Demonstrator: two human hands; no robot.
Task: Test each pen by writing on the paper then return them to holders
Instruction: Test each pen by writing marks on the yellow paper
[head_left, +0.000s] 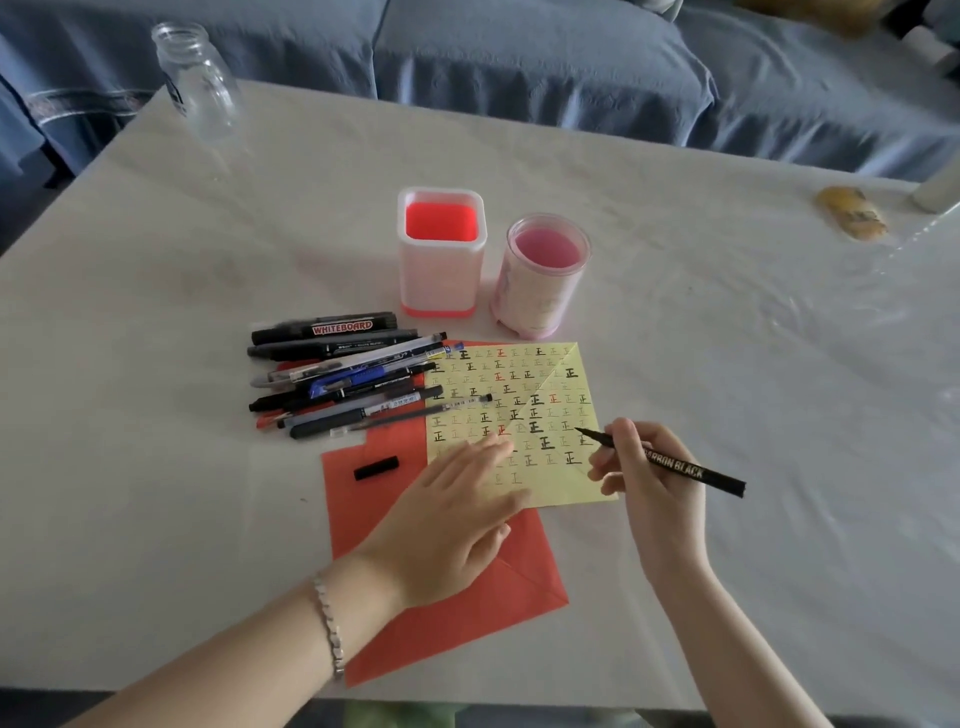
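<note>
A yellow paper (524, 395) covered in small written marks lies on a red sheet (467, 587). My right hand (649, 493) grips a black pen (691, 470) lettered "CARBON BLACK", its tip just above the paper's right part. My left hand (457, 514) lies flat with straight fingers on the paper's lower left. A pile of several pens and markers (343, 379) lies left of the paper. A black pen cap (376, 467) rests on the red sheet. Behind the paper stand two empty holders, a square white one with a red inside (441, 254) and a round pink one (540, 275).
A clear glass bottle (195, 78) stands at the table's far left corner. A yellow-brown object (852, 213) and a white object (935, 192) lie at the far right. A blue sofa (519, 62) runs behind the white table (156, 312).
</note>
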